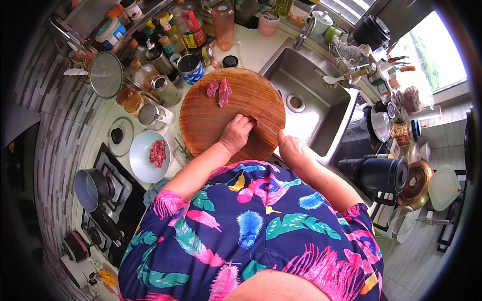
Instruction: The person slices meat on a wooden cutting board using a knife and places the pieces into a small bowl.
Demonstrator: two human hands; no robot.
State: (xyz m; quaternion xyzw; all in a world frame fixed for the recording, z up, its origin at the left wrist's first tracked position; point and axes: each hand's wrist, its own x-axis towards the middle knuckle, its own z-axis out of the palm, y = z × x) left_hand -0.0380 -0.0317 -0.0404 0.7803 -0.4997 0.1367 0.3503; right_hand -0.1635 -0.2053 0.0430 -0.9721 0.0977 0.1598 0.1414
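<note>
My left hand rests on a round wooden cutting board, fingers curled over a small piece of raw meat. At the board's right edge my right hand is closed around the handle of a knife, mostly hidden by the fingers. The thin knife blade points up and left towards that meat. Two raw meat pieces, one small and one longer, lie near the board's far edge. Left of the board, a white bowl holds cut raw meat.
A steel sink adjoins the board's right side. Bottles, a patterned cup and jars crowd the far left. A glass lid lies beyond the bowl; a saucepan sits on the gas hob at left. A dark kettle stands at right.
</note>
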